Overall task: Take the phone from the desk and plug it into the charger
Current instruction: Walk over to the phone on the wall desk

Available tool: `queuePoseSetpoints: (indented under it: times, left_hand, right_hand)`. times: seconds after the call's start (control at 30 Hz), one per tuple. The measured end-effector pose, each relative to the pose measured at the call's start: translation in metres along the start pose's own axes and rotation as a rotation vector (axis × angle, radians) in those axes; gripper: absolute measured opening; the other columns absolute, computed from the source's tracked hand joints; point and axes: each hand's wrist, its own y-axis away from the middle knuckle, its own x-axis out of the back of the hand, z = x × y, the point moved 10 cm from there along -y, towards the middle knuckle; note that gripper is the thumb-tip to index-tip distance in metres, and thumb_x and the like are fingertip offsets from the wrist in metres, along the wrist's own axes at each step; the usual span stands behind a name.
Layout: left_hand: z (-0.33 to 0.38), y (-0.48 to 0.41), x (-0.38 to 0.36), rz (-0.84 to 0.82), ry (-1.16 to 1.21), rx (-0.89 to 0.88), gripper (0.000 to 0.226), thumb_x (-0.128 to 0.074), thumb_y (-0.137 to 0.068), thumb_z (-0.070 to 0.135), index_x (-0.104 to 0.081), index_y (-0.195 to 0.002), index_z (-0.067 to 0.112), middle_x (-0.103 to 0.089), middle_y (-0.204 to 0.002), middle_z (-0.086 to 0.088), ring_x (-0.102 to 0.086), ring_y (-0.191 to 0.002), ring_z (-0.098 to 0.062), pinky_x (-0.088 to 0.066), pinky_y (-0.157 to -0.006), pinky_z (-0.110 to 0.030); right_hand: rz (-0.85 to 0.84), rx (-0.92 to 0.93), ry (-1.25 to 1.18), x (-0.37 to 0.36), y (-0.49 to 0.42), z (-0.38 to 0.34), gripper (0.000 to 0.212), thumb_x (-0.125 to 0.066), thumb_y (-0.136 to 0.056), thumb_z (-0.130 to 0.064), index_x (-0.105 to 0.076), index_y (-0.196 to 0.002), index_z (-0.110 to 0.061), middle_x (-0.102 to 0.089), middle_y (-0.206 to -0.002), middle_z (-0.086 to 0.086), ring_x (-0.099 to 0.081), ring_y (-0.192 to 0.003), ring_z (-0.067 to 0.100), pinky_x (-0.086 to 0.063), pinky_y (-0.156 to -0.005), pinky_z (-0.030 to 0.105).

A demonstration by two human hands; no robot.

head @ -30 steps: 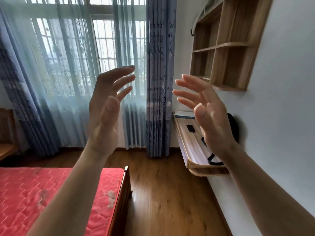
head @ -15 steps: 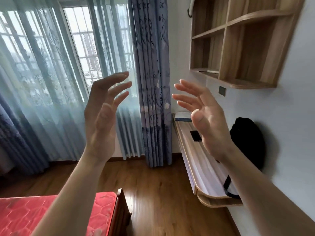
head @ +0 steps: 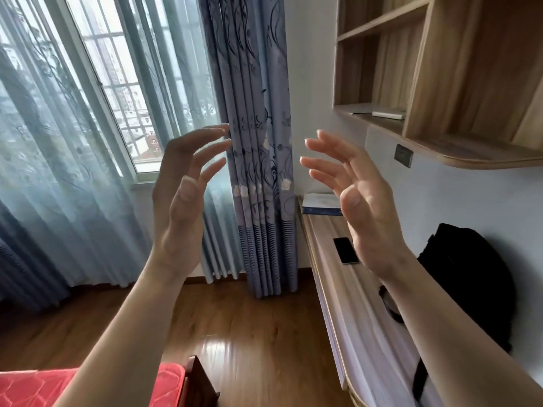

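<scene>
nothing is being gripped: the bare left hand [head: 179, 201] is being held up with its palm turned inward and its fingers loosely spread and slightly curled, and the bare right hand [head: 360, 201] is being held up the same way, palm facing the left one, fingers spread and empty. the two hands are being kept well apart, with a gap between them through which the blue flower-patterned curtain [head: 258, 142] is being seen.

the flat black rectangular phone [head: 346, 250] is lying screen-up on the long pale wooden wall-mounted desk [head: 338, 289], just beside the heel of the right hand in the view and partly being covered by it; whether it is being touched cannot be told. further back on the desk a white-and-blue book [head: 320, 203] is lying near the curtain. a black fabric bag [head: 464, 277] is resting against the white wall behind the right forearm. above it a light wooden open wall shelf [head: 440, 83] is hanging, with a dark wall socket plate [head: 403, 155] just beneath. a red quilted mattress [head: 35, 386] is showing at the lower left.
</scene>
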Motion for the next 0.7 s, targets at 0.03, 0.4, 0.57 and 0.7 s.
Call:
queuePoseSetpoints:
  times: [0.03,0.4,0.57,0.7]
  left_hand:
    - [-0.016,-0.005,0.001,-0.001,0.005,0.002,0.053,-0.059,-0.089,0.077,-0.063,-0.126,0.039,-0.062,-0.137,0.004,-0.059,-0.132,-0.027,-0.046,-0.114,-0.049]
    - [-0.207,-0.096,0.046,-0.025,0.117,0.015,0.043,-0.057,-0.091,0.076,-0.066,-0.121,0.047,-0.065,-0.133,0.007,-0.061,-0.131,-0.025,-0.048,-0.115,-0.052]
    - [-0.301,-0.132,0.028,-0.1,0.212,0.091,0.049,-0.057,-0.089,0.079,-0.066,-0.121,0.044,-0.065,-0.133,0.005,-0.06,-0.13,-0.024,-0.046,-0.116,-0.049]
    - [-0.365,-0.143,-0.006,-0.179,0.279,0.137,0.052,-0.054,-0.094,0.075,-0.062,-0.127,0.035,-0.064,-0.137,-0.002,-0.06,-0.134,-0.029,-0.047,-0.116,-0.049]
  right_hand:
    - [-0.002,-0.012,0.01,-0.001,-0.006,0.014,0.09,-0.047,-0.085,-0.082,-0.042,-0.151,-0.021,-0.053,-0.152,-0.002,-0.057,-0.137,0.021,-0.044,-0.115,0.051]
    - [0.021,-0.054,0.135,-0.023,-0.111,0.161,0.1,-0.048,-0.084,-0.082,-0.04,-0.151,-0.008,-0.052,-0.153,0.008,-0.056,-0.138,0.022,-0.043,-0.117,0.046]
    - [0.108,-0.131,0.217,-0.008,-0.139,0.225,0.099,-0.047,-0.083,-0.083,-0.041,-0.15,-0.01,-0.053,-0.152,0.007,-0.057,-0.137,0.02,-0.044,-0.116,0.042]
    - [0.164,-0.203,0.28,0.021,-0.146,0.265,0.098,-0.046,-0.081,-0.085,-0.04,-0.149,-0.013,-0.052,-0.152,0.007,-0.057,-0.138,0.018,-0.043,-0.117,0.041]
